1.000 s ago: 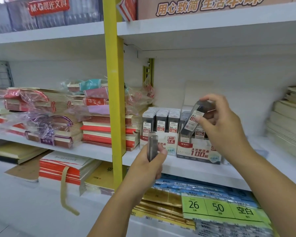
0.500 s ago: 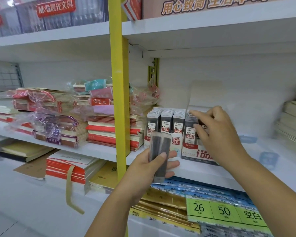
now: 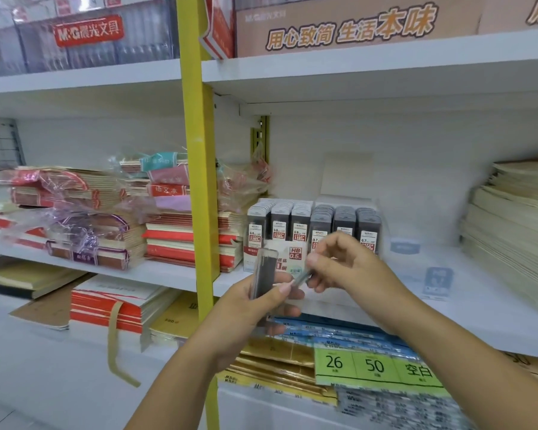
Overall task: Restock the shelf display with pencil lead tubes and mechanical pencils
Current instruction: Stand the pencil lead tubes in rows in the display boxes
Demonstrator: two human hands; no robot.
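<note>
- Pencil lead tubes [image 3: 264, 271] stand in the left hand [image 3: 255, 308], which grips them in front of the shelf [image 3: 479, 305].
- The right hand [image 3: 348, 268] pinches one blurry tube [image 3: 302, 278] just beside the bunch.
- The display box [image 3: 292, 259] on the shelf looks nearly full, so a tube pushed in hard could knock others over.
- A loose pinch could let the smooth tube slip and fall.

From here the blurred tube [image 3: 302, 279] pinched in my right hand [image 3: 348, 266] is smeared past reading, my left hand [image 3: 246, 308] covers the lower end of the lead tube [image 3: 264, 271], and the notebook stack [image 3: 510, 231] at 3 o'clock runs off frame.
</note>
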